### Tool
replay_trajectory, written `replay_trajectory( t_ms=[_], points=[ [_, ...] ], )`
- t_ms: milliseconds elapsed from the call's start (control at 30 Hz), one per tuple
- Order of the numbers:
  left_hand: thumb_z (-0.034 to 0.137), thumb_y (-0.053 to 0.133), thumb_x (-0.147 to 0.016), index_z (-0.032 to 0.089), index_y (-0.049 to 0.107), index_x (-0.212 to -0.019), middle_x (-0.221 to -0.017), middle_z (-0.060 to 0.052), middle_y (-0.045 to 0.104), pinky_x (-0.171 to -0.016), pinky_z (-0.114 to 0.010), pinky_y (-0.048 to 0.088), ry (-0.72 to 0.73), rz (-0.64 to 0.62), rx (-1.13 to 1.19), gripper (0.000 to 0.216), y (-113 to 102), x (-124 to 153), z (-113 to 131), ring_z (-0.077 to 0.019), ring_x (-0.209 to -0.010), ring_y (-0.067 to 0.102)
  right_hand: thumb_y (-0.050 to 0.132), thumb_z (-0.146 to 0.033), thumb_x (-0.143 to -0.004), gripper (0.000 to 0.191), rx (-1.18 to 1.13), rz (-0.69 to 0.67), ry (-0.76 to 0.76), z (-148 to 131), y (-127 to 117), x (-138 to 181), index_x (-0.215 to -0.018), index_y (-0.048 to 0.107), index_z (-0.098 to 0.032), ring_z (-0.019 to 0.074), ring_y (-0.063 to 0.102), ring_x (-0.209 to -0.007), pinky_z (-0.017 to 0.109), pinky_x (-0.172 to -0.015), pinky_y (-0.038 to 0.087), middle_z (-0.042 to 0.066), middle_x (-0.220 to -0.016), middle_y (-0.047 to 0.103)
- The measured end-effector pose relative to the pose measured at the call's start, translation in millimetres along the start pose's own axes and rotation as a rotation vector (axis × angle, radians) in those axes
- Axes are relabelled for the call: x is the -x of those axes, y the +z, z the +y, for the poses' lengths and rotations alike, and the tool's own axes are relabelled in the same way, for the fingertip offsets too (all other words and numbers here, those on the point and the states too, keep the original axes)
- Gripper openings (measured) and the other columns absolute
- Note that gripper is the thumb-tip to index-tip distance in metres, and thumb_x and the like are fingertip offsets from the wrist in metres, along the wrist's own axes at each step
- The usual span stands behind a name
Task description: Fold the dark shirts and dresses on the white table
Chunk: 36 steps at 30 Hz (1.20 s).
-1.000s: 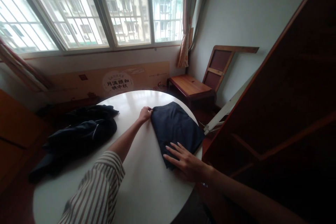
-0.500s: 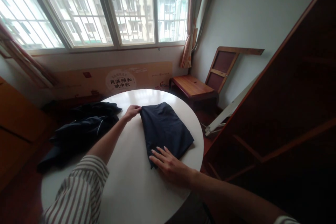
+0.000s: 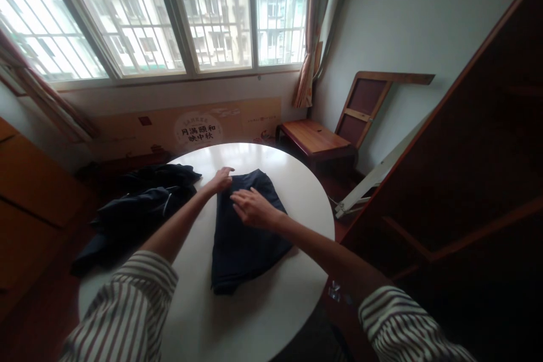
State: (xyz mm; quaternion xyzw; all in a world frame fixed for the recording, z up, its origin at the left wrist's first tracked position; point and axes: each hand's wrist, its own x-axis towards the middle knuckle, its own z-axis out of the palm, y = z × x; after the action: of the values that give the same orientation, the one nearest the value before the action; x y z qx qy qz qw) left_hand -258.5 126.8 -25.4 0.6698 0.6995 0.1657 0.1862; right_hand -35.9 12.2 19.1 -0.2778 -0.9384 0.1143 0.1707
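While the barred window fills the upper left and top centre of the frame, the dark wooden panel slants across the right side. Both sit slightly farther right than half a second ago, as does the whole room. The white round table takes up the lower centre. Behind it, left of centre, stretches an orange banner, and the wooden bench stands right of centre. Dark clothes lie bunched at the table's left edge, unchanged in arrangement.

The navy cloth lies on the table in the centre of the frame. Its right corner has come inward, and its near end now reaches lower, so it looks narrower and longer than before. A striped right sleeve now shows at lower right, where only a sliver was visible; the left sleeve remains at lower left.

The right hand has left the cloth's near end and is now over its far half, fingers loosely extended and grasping nothing; contact is unclear. The left hand is at the far left corner, which it pinched earlier; one finger now points out, and I cannot tell whether the others grip the cloth.
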Motion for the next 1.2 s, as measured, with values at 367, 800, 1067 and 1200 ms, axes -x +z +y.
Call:
replay_trajectory(
  t_ms=[367,800,1067,1200],
  points=[
    [0.044,0.02,-0.1,0.018,0.03,-0.152,-0.162,-0.011,0.019,-0.115,-0.063,0.013,0.003,-0.008,-0.31,0.058,45.7,20.6,-0.7,-0.0295,-0.149,0.014,0.059,-0.035,-0.095,0.036,0.056,-0.061,0.142,80.1,-7.5,-15.1,-0.125,0.057,-0.016,0.0224,0.061,-0.105,0.043,-0.087,0.054,0.01,-0.124,0.059],
    [0.044,0.016,-0.1,0.012,0.023,-0.154,-0.161,-0.017,0.017,-0.112,-0.066,0.02,0.005,-0.053,-0.403,0.063,39.0,23.7,7.2,-0.0318,-0.148,0.018,0.038,-0.064,-0.095,0.076,-0.154,-0.303,-0.296,-8.6,41.6,83.8,-0.157,0.02,-0.023,0.0317,0.007,-0.15,0.058,-0.118,0.005,0.012,-0.163,0.012],
    [0.039,0.025,-0.101,0.021,0.022,-0.156,-0.161,-0.007,0.023,-0.12,-0.051,0.011,0.376,-0.027,-0.385,0.058,49.2,30.2,55.7,-0.0243,-0.149,0.015,0.041,-0.041,-0.099,0.053,-0.286,-0.166,-0.387,-25.3,21.1,99.7,-0.142,0.047,-0.009,0.0226,0.048,-0.132,0.041,-0.115,0.03,0.017,-0.138,0.056],
    [0.051,0.02,-0.101,0.024,0.022,-0.155,-0.161,-0.005,0.021,-0.119,-0.054,0.012,0.489,-0.169,-0.325,0.06,66.0,22.1,77.5,-0.0232,-0.149,0.016,0.047,-0.052,-0.096,0.062,-0.203,-0.211,-0.333,-22.5,27.1,81.0,-0.149,0.04,-0.02,0.0301,0.026,-0.146,0.054,-0.118,0.016,0.014,-0.156,0.034]
  ],
)
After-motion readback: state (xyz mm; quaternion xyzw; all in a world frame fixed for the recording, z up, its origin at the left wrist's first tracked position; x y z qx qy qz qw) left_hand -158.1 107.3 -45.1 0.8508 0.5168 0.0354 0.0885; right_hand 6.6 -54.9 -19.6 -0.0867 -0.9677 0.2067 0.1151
